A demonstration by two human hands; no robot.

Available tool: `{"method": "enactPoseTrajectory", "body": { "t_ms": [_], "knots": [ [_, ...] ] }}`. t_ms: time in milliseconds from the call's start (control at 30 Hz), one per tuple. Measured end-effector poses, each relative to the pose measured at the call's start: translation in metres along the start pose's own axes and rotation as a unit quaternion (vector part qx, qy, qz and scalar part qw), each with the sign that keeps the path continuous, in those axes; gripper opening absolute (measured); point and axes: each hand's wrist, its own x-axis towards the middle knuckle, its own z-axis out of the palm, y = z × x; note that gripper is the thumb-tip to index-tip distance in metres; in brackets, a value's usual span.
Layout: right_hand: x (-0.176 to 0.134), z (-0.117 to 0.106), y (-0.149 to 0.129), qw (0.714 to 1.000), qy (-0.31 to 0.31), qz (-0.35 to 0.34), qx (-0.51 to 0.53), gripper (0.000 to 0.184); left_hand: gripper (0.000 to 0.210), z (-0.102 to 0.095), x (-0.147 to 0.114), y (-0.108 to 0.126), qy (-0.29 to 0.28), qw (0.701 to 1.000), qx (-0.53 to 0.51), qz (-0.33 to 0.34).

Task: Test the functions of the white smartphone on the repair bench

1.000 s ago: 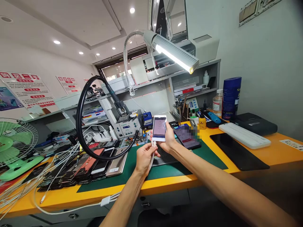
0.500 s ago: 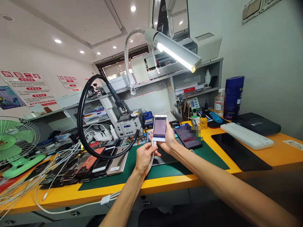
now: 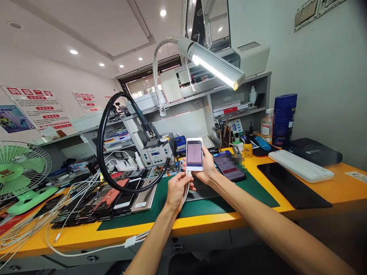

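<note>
Head view: white phone [image 3: 194,153], screen lit, held above the green mat [image 3: 163,194], within the right hand [image 3: 208,169], grip clamped around the phone's sides; left hand [image 3: 177,191], grip pinched on a white cable [image 3: 186,193] at the phone's lower edge.

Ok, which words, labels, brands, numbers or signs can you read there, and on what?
"购买二手": heading of the left poster.
"00:0", last digit unclear: dark phone.
Too small or blurred to read: the screen of the white phone, the left poster's smaller lines, second poster, blue canister, clear bottle, yellow bottle.
</note>
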Motion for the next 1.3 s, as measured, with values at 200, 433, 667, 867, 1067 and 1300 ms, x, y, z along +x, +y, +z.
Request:
{"method": "enactPoseTrajectory", "body": {
  "t_ms": [200, 433, 667, 867, 1067, 1300],
  "knots": [
    [-0.002, -0.001, -0.003, 1.0, -0.011, -0.007, -0.013, 0.062, 0.043, 0.001, -0.005, -0.002, 0.024, 0.999, 0.035, 0.016],
    [-0.002, -0.004, -0.002, 1.0, -0.006, -0.019, -0.009, 0.057, 0.041, -0.015, 0.003, 0.002, 0.091, 0.986, 0.132, 0.048],
    [-0.004, -0.005, -0.003, 0.999, -0.043, -0.012, 0.0, 0.053, 0.026, -0.029, 0.011, 0.025, 0.026, 0.971, 0.236, 0.02],
    [-0.005, -0.002, -0.004, 0.999, -0.042, -0.008, -0.006, 0.054, 0.021, -0.032, 0.019, 0.035, -0.001, 0.967, 0.25, 0.043],
    [-0.005, -0.001, -0.003, 0.999, -0.044, 0.003, -0.024, 0.054, 0.048, -0.023, 0.023, 0.044, -0.135, 0.982, 0.119, -0.059],
    [0.006, -0.012, 0.015, 0.992, 0.062, 0.004, -0.107, 0.054, 0.06, -0.023, 0.036, 0.042, -0.222, 0.948, -0.119, -0.193]
  ]
}}
